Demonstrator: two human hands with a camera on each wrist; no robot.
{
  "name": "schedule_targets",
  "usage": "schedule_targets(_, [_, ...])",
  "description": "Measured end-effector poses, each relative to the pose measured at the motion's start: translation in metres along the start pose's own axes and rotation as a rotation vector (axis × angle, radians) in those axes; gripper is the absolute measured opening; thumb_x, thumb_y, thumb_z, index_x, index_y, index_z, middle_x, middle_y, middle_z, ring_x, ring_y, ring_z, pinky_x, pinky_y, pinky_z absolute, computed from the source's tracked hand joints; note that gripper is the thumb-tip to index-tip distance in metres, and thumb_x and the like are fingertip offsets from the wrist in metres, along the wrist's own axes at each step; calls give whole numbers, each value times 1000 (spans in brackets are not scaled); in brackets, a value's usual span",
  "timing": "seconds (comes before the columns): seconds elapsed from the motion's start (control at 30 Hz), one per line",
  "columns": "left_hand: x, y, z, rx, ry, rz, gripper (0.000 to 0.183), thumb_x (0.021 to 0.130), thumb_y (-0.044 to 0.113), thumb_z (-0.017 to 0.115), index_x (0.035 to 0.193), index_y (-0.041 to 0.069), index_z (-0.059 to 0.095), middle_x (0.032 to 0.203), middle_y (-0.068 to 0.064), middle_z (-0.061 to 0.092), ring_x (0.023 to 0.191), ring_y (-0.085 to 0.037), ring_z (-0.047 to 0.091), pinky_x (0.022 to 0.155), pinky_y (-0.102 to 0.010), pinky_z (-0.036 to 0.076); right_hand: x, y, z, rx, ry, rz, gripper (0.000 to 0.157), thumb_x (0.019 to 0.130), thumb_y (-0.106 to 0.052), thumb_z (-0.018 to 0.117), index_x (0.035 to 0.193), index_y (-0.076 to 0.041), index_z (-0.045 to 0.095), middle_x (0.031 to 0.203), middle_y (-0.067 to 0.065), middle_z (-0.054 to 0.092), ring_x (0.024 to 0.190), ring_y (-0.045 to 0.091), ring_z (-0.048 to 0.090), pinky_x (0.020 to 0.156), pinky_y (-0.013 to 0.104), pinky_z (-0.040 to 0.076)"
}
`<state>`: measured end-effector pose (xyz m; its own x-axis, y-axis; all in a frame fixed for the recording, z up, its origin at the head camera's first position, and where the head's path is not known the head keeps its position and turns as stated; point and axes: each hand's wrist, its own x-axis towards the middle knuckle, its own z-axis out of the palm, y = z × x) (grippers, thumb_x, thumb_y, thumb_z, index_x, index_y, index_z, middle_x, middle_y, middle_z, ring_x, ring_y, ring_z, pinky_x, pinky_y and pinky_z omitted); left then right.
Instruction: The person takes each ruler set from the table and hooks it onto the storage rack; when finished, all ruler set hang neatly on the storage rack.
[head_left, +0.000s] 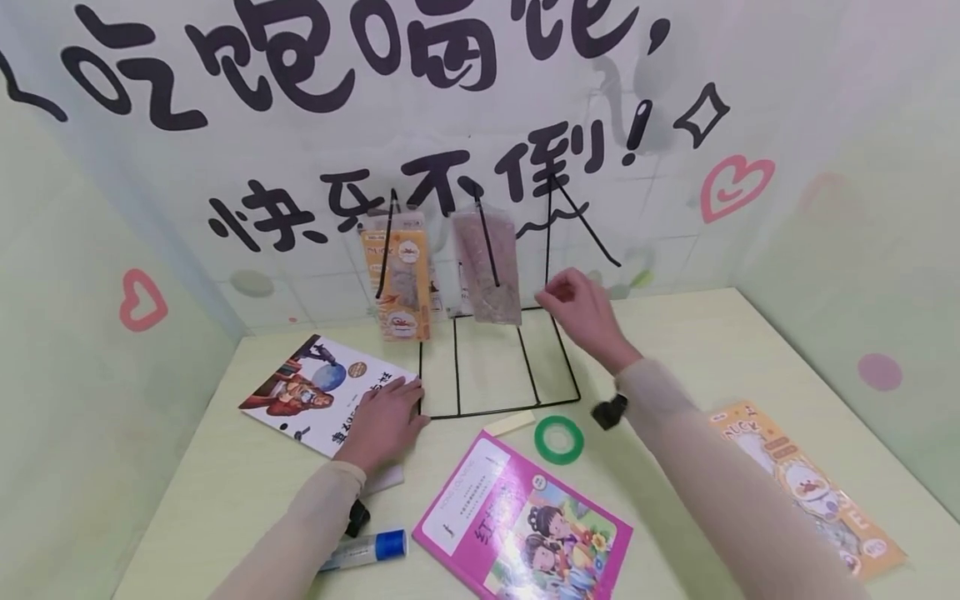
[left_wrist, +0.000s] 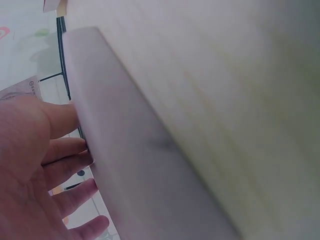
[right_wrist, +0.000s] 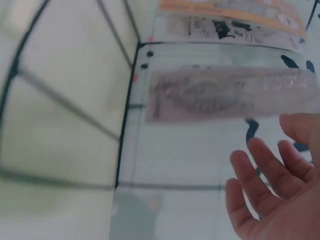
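Observation:
My left hand (head_left: 386, 425) rests on a white illustrated book (head_left: 307, 387), its fingers fairly straight near the base of a black wire display rack (head_left: 517, 407). In the left wrist view, that hand's fingertips (left_wrist: 82, 195) touch the book's blurred pale edge (left_wrist: 120, 130). My right hand (head_left: 588, 317) is raised beside the rack's right upright, fingers loosely bent with nothing between them; the right wrist view shows the same spread fingers (right_wrist: 270, 172). An orange packet (head_left: 419, 275) hangs on the left hook and a pinkish clear packet (head_left: 504, 267) on the middle one.
A pink book (head_left: 468, 492) lies in front, with a green tape roll (head_left: 545, 450) behind it. A blue-capped glue stick (head_left: 390, 545) is by the left forearm. Another orange packet (head_left: 813, 483) lies at right. The rack's right hook (head_left: 588, 221) sticks out near the wall.

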<state>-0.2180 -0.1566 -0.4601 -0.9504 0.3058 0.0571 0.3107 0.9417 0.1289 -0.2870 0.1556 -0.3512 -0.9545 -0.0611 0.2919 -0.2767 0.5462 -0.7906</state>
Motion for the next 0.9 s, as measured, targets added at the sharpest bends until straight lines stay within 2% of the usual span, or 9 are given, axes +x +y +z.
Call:
schedule_targets(0.07, [1, 1, -1, 0, -7, 2, 51, 87, 43, 55, 129, 14, 52, 138, 0, 42, 130, -26, 31, 101, -56, 27, -20, 14, -20, -90, -33, -19, 28, 85, -36, 62, 95, -10, 56, 89, 4, 61, 84, 18, 56, 71, 35, 48])
schedule_targets(0.17, [2, 3, -3, 2, -15, 9, 51, 87, 44, 55, 129, 14, 51, 139, 0, 41, 130, -26, 30, 101, -55, 27, -56, 37, -51, -228, -100, -5, 36, 85, -41, 61, 96, -8, 56, 87, 5, 60, 79, 19, 56, 64, 34, 47])
schedule_targets(0.3, [1, 3, -7, 15, -4, 17, 51, 88, 43, 54, 129, 14, 51, 139, 0, 41, 130, -27, 30, 101, -56, 27, -105, 62, -87, -394, -250, 142, 55, 81, -54, 59, 105, -5, 54, 91, 5, 59, 75, 17, 56, 58, 30, 47])
schedule_targets(0.4, [-1, 1, -9, 29, 1, 15, 50, 88, 43, 54, 129, 14, 52, 139, 0, 41, 130, -27, 30, 101, -56, 27, -137, 76, -104, -488, -365, 257, 69, 77, -60, 58, 110, 0, 51, 92, 6, 58, 70, 15, 54, 52, 29, 44])
schedule_targets(0.53, [-3, -1, -10, 33, 3, 22, 50, 88, 42, 54, 128, 13, 52, 140, -1, 40, 130, -27, 31, 101, -56, 27, -173, 87, -116, -576, -420, 354, 78, 72, -65, 60, 109, 3, 50, 86, 4, 56, 61, 15, 49, 47, 30, 38])
schedule_targets(0.7, [-3, 0, -10, 24, 3, 29, 50, 88, 41, 55, 128, 12, 52, 140, -2, 41, 130, -28, 31, 101, -57, 27, -197, 97, -122, -651, -417, 434, 85, 59, -72, 64, 103, 0, 48, 75, 1, 50, 61, 16, 45, 45, 30, 31])
schedule_targets(0.9, [-4, 1, -9, 14, 7, 20, 49, 88, 40, 55, 128, 12, 53, 139, -3, 42, 129, -28, 32, 100, -57, 28, -203, 103, -121, -698, -396, 438, 87, 54, -75, 65, 95, -2, 43, 70, 6, 40, 56, 18, 41, 42, 30, 27])
